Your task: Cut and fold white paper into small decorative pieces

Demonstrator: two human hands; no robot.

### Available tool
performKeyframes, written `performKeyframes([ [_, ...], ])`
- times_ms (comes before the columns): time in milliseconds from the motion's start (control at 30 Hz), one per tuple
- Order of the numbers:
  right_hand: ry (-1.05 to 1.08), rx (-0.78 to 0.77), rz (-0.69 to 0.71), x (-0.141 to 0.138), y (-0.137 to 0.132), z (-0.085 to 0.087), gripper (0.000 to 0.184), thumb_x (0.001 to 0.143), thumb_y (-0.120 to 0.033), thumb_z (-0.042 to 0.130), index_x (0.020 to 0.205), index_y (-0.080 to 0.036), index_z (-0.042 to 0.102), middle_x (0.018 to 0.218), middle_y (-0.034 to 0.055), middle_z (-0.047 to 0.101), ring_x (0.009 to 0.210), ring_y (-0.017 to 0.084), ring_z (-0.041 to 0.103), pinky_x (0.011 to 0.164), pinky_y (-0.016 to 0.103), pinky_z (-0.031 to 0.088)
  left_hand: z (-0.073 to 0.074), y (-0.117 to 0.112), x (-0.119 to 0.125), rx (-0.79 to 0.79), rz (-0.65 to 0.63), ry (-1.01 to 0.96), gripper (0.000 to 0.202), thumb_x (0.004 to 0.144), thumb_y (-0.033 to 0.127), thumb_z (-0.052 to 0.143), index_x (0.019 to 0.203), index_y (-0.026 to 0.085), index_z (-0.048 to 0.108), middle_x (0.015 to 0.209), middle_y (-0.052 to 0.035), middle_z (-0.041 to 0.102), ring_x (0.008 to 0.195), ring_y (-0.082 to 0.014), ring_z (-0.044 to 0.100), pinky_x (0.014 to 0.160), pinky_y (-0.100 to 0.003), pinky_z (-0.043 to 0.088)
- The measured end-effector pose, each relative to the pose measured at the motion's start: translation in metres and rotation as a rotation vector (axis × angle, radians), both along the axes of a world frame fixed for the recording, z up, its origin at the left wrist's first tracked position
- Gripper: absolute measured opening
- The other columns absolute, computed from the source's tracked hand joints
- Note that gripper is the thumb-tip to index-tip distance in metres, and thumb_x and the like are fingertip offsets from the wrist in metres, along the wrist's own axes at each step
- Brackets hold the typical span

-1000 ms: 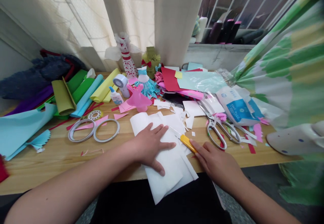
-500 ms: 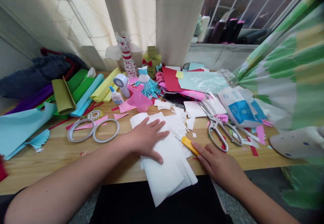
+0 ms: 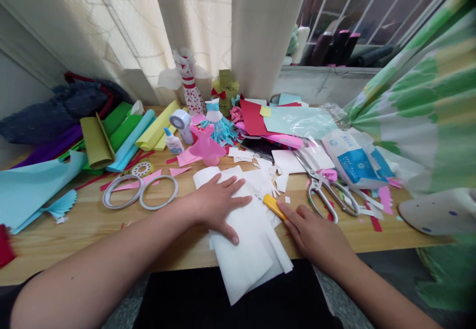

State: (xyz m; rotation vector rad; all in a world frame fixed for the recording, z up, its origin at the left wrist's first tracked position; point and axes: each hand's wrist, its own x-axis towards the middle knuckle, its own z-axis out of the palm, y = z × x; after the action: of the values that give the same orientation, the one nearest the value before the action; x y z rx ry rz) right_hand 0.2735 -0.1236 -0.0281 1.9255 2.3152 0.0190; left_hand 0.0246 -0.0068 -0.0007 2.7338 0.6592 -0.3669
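Note:
My left hand (image 3: 217, 205) lies flat with fingers spread on a stack of white paper (image 3: 243, 254) that hangs over the front edge of the wooden table (image 3: 85, 230). My right hand (image 3: 316, 234) is closed on a yellow utility knife (image 3: 274, 206), whose blade points up and left onto the paper, just right of my left fingertips. Loose white paper scraps (image 3: 277, 182) lie just beyond the knife.
Large steel scissors (image 3: 325, 190) lie to the right of the knife. Two tape rings (image 3: 139, 195), a glue bottle (image 3: 173, 143), a pink paper dress (image 3: 204, 145), coloured paper rolls (image 3: 122, 138) and a blue-white packet (image 3: 355, 163) crowd the table. Green patterned fabric (image 3: 424, 100) hangs at the right.
My right hand and the knife have shifted slightly up and left along the paper. My left hand stays pressed on the sheet.

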Motion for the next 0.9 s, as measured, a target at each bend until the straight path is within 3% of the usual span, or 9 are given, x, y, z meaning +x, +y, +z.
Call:
performKeyframes([
  [500, -0.003, 0.007, -0.045, -0.019, 0.013, 0.007, 0.041, 0.093, -0.033, 0.034, 0.133, -0.028, 0.042, 0.089, 0.0088, 0.062, 0.074, 0.023, 0.063, 0.048, 0.026, 0.033, 0.0, -0.001, -0.001, -0.007, 0.008, -0.013, 0.092, 0.061, 0.07, 0.058, 0.14, 0.031, 0.03, 0.151, -0.0148, 0.012, 0.136, -0.0398, 0.014, 0.103, -0.062, 0.007],
  [900, -0.014, 0.034, -0.047, -0.022, 0.016, 0.003, 0.041, 0.093, -0.031, 0.033, 0.133, -0.028, 0.041, 0.086, 0.0078, 0.061, 0.073, 0.022, 0.063, 0.048, 0.025, 0.03, 0.002, 0.003, 0.001, -0.006, 0.034, -0.043, 0.095, 0.06, 0.08, 0.048, 0.138, 0.029, 0.033, 0.15, -0.0181, 0.019, 0.134, -0.0396, 0.021, 0.102, -0.062, 0.012],
])
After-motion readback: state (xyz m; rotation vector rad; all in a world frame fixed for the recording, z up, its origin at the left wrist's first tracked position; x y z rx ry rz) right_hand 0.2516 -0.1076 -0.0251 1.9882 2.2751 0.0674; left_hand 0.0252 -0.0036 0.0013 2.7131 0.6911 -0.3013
